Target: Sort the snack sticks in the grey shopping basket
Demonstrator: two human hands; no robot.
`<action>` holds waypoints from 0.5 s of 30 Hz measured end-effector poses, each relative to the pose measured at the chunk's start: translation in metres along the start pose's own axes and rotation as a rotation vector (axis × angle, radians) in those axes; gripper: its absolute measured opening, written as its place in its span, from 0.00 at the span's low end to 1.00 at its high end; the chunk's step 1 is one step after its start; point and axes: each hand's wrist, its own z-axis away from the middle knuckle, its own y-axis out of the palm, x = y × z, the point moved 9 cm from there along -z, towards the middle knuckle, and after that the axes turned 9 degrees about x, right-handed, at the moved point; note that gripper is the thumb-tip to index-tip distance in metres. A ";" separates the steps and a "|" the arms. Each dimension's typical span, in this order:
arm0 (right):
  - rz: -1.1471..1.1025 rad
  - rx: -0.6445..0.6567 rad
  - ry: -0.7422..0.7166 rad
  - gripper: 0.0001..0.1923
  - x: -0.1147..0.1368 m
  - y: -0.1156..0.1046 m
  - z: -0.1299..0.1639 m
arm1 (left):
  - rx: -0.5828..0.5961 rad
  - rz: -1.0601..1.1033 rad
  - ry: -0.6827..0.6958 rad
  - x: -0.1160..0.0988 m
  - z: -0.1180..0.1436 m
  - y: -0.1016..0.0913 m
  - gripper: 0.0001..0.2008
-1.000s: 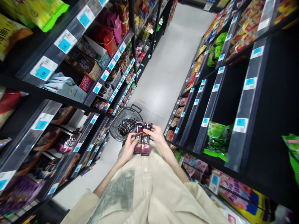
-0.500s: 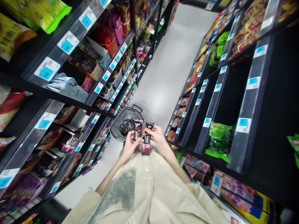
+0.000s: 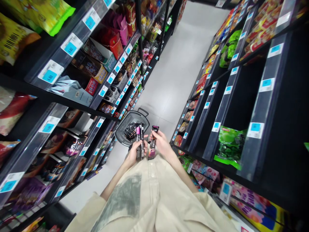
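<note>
My left hand [image 3: 134,150] is closed around a dark snack packet [image 3: 139,141], turned so that its pink-marked back or edge shows; it may be more than one packet. In my right hand [image 3: 161,141] a second slim packet [image 3: 152,145], black with a purple lower end, is pinched near its top. The two packets are held upright side by side in front of my shirt, slightly apart. Just beyond my left hand, a grey shopping basket [image 3: 120,124] on the floor contains a pile of dark packets [image 3: 131,130].
Shelves with price tags line both sides of the aisle. Boxed and bagged snacks fill the left shelf [image 3: 79,96]. A green candy bag [image 3: 230,146] lies on the right shelf near my right arm. The pale floor [image 3: 171,74] runs ahead between the shelves.
My left hand has turned its packet, so the printed front no longer faces me. The right packet has tilted slightly and narrowed in view. The basket stays in place.
</note>
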 end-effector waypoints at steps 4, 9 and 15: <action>-0.135 0.034 0.031 0.22 -0.004 0.004 -0.002 | 0.033 0.096 -0.041 0.007 0.000 0.003 0.31; -0.132 0.048 0.004 0.25 0.003 0.007 -0.004 | 0.014 0.052 -0.091 0.013 -0.001 -0.001 0.32; -0.195 0.135 -0.059 0.23 0.012 0.017 -0.006 | -0.018 0.002 -0.070 0.012 -0.001 -0.001 0.32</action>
